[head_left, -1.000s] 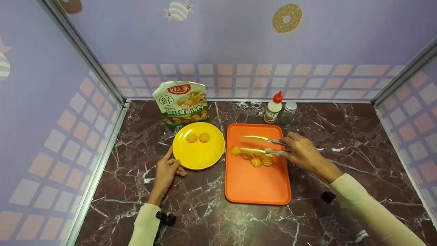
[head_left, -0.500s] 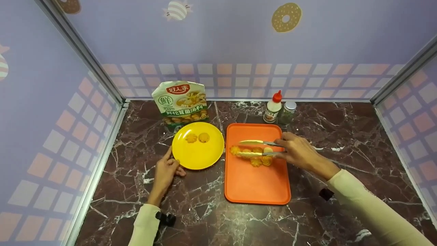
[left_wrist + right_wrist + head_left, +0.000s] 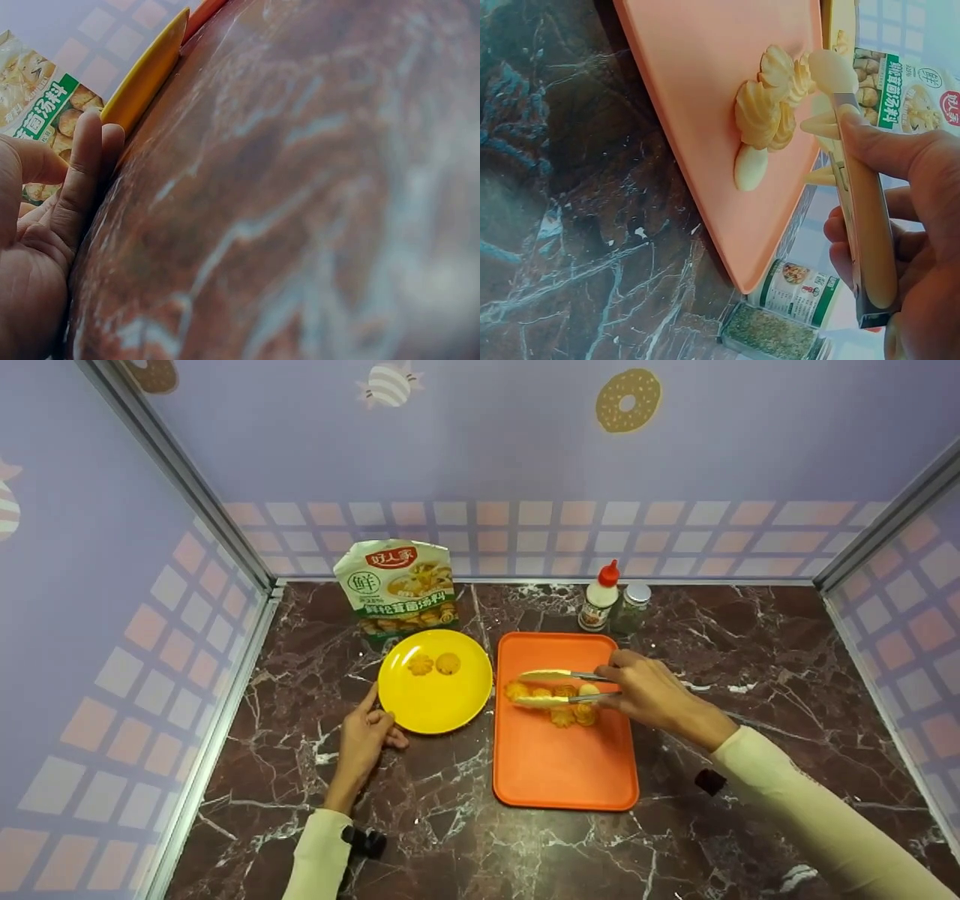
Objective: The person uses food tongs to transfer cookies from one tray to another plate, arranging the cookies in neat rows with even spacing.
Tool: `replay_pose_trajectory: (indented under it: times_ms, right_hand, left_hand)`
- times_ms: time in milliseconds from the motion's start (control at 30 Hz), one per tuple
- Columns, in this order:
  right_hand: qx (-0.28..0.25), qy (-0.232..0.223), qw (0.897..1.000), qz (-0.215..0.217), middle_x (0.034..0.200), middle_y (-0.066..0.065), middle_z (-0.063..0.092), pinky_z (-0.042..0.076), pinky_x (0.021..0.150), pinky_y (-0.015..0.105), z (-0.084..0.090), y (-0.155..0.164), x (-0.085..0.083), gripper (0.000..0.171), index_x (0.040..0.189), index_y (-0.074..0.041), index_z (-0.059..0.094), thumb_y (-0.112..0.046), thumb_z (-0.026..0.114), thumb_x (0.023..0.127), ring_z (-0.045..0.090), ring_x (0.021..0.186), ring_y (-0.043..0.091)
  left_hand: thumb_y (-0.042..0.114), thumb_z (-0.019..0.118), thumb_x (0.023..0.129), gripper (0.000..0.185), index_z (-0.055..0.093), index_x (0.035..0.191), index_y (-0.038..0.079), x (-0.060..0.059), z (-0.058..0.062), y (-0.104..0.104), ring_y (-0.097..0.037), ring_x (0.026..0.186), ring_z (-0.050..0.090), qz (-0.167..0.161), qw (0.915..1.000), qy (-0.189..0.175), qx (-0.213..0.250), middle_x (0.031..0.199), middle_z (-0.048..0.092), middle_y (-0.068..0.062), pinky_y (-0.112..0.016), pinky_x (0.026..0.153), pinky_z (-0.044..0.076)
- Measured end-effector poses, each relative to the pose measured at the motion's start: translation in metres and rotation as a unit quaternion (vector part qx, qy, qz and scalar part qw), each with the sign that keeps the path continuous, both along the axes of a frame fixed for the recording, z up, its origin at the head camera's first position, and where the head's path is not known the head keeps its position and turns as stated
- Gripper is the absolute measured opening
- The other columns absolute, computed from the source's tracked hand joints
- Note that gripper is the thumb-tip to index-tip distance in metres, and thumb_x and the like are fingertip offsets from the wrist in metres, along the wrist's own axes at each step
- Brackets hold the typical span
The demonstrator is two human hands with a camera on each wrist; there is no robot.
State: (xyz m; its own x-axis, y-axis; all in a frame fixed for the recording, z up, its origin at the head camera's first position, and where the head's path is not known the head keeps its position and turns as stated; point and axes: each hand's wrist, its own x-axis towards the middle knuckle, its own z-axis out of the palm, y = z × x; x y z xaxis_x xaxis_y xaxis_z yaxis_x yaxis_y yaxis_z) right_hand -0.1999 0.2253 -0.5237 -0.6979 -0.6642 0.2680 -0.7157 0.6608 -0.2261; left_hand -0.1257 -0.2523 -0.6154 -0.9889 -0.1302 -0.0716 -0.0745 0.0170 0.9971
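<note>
The right grip [image 3: 660, 692] holds tongs [image 3: 574, 700], their arms parted and pointing left over a tray [image 3: 562, 769]. The cookies [image 3: 562, 718] lie just left of this grip, their cluster longest from side to side, in line with the tongs; whether the tips touch any cannot be told. The left grip [image 3: 365, 741], farther from the cookies, rests loosely against a plate [image 3: 435, 705].
</note>
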Motion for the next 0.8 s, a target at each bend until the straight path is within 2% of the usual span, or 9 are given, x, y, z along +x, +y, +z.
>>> replay_pose_trajectory:
  times_ms: [300,500,800]
  right_hand:
    - [0.009,-0.01,1.0,0.007,0.092,0.007,0.057,0.053,0.054,0.039,0.005,-0.009,-0.004,0.037,0.108,-0.002,0.081,-0.026,0.097,0.085,0.052,0.072,0.019]
    - [0.018,-0.028,0.999,0.0,0.094,0.008,0.058,0.054,0.054,0.037,0.004,-0.011,-0.004,0.037,0.111,-0.002,0.081,-0.026,0.095,0.087,0.054,0.071,0.019]
    - [0.019,-0.017,1.0,0.003,0.093,0.008,0.058,0.053,0.053,0.038,0.001,-0.012,-0.002,0.037,0.113,-0.002,0.082,-0.021,0.096,0.086,0.053,0.073,0.021]
  left_hand:
    - [-0.005,0.059,0.106,0.073,0.028,0.173,0.001,0.004,-0.002,-0.002,-0.023,0.059,0.074,0.011,0.9999,0.002,-0.001,0.076,0.07,-0.022,-0.032,0.058,0.068]
    - [-0.006,0.059,0.106,0.074,0.029,0.172,0.0,0.003,-0.002,-0.002,-0.023,0.059,0.074,0.01,0.9999,0.01,0.005,0.074,0.068,-0.02,-0.033,0.057,0.068]
    - [-0.006,0.058,0.106,0.073,0.028,0.173,0.001,0.0,-0.001,0.0,-0.023,0.059,0.074,0.007,0.9999,0.001,0.009,0.077,0.07,-0.024,-0.033,0.058,0.068]
